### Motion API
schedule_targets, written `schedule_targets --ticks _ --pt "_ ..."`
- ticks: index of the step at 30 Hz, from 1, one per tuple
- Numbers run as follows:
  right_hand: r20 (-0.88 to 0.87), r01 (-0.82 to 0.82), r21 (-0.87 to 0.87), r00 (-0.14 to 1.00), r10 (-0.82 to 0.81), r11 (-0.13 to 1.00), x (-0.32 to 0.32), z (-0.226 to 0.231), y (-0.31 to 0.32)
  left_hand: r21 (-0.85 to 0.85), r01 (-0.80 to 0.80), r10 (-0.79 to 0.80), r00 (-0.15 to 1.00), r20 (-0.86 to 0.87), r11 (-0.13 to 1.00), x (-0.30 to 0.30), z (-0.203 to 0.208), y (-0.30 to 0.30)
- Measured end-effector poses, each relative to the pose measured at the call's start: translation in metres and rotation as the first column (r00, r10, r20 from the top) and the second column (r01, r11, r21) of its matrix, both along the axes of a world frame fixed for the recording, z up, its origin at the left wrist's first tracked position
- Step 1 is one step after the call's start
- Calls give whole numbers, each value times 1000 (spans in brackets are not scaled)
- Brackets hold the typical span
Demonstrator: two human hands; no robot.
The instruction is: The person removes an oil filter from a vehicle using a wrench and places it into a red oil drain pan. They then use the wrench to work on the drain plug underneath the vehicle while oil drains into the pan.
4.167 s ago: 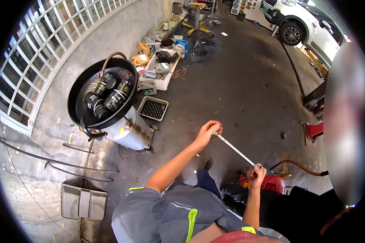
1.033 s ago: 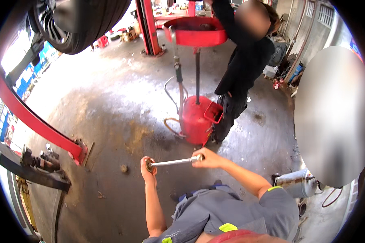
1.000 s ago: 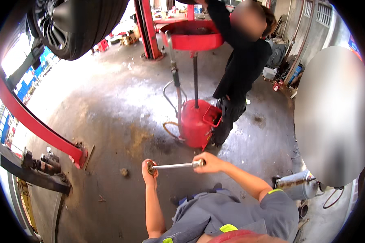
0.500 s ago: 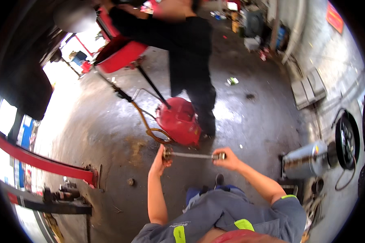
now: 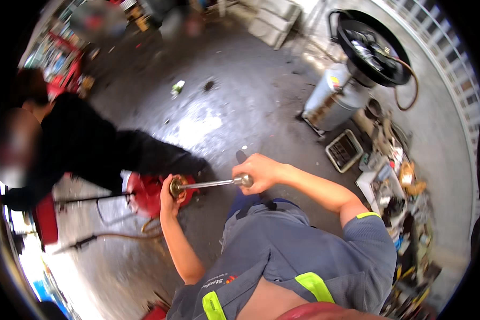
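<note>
Between my two hands, a shiny metal rod (image 5: pixel 208 184) with a thick round piece at each end is held nearly level in front of my body. My left hand (image 5: pixel 169 204) is closed round the brass-coloured round end (image 5: pixel 177 186). On the other side, my right hand (image 5: pixel 258 172) grips the silver round end (image 5: pixel 244 181), its fingers folded in. The exact kind of tool does not show clearly. Just beyond my left hand lies a red tank (image 5: pixel 144 193) on the floor, with a hose by it.
A co-worker in black (image 5: pixel 85 141) leans at the left beside the red tank. To the right stands a grey cylinder drain (image 5: pixel 333 96) topped by a black basin (image 5: pixel 397 74). A shallow tray (image 5: pixel 344 150) and boxes of parts (image 5: pixel 384 184) line the right wall.
My view has swung to the right, so the co-worker and red tank now appear further left. The rod stays in both hands, its right end now slightly higher than its left.
</note>
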State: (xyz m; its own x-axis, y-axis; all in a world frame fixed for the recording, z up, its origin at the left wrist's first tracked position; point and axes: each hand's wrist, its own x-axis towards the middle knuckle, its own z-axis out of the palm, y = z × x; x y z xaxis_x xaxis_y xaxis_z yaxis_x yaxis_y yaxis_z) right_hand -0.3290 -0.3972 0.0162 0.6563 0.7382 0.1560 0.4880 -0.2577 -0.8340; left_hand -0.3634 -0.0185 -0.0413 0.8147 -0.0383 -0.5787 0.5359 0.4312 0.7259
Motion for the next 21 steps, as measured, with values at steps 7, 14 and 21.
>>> schedule_targets --ticks 7,14,21 --pt "-55 191 -12 980 -192 981 97 -13 -48 -75 98 -103 992 -70 992 156 -24 -61" --pt "-521 464 134 784 -336 875 201 -8 -119 -102 283 -256 942 218 954 286 -40 -139" --pt "-823 643 177 512 -246 745 283 -5 -145 -96 84 -24 860 510 992 381 -42 -193"
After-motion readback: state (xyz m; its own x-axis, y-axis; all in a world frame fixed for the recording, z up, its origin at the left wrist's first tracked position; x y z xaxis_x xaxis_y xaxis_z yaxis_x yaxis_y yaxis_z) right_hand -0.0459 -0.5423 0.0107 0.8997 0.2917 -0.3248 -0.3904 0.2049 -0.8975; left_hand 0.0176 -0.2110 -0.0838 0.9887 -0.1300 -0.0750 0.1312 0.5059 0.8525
